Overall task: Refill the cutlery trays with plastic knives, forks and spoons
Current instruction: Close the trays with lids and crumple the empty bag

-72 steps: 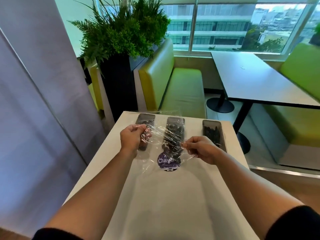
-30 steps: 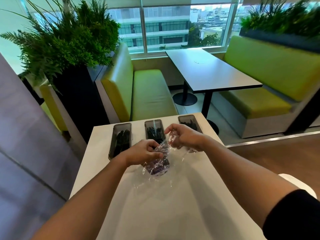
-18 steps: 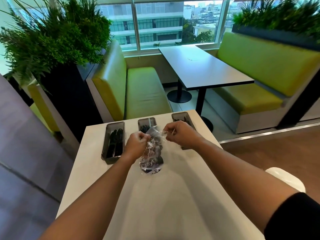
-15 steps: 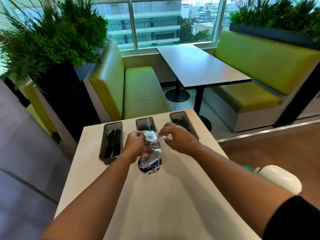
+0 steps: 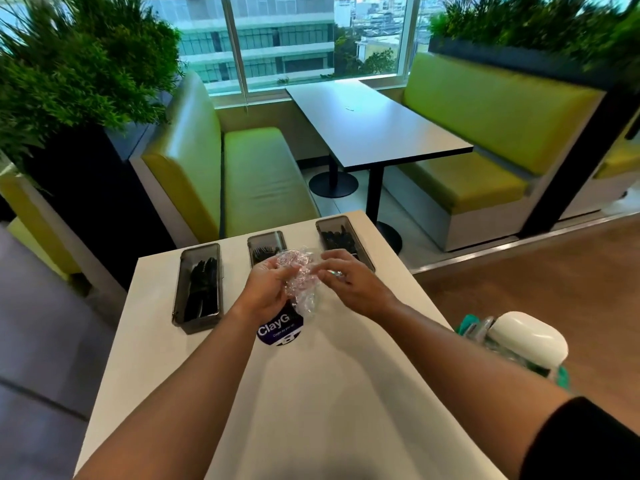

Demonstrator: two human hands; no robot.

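Observation:
Three dark cutlery trays stand in a row at the far edge of the white table (image 5: 311,403): the left tray (image 5: 199,289), the middle tray (image 5: 266,245) and the right tray (image 5: 341,239), each holding black plastic cutlery. Both hands are over the table in front of the middle tray, with a crumpled clear plastic wrapper (image 5: 299,278) between them. My left hand (image 5: 268,289) grips the wrapper's left side. My right hand (image 5: 346,280) pinches its right side with curled fingers. The wrapper looks empty of cutlery.
A round purple sticker (image 5: 278,329) lies on the table under the hands. A white-topped object with teal parts (image 5: 519,344) sits past the table's right edge. Green benches, a dark dining table (image 5: 374,123) and planters stand beyond.
The flat, spread wrapper has been gathered into a crumpled ball between both hands. The view has shifted to the right and brought the white-topped object into sight.

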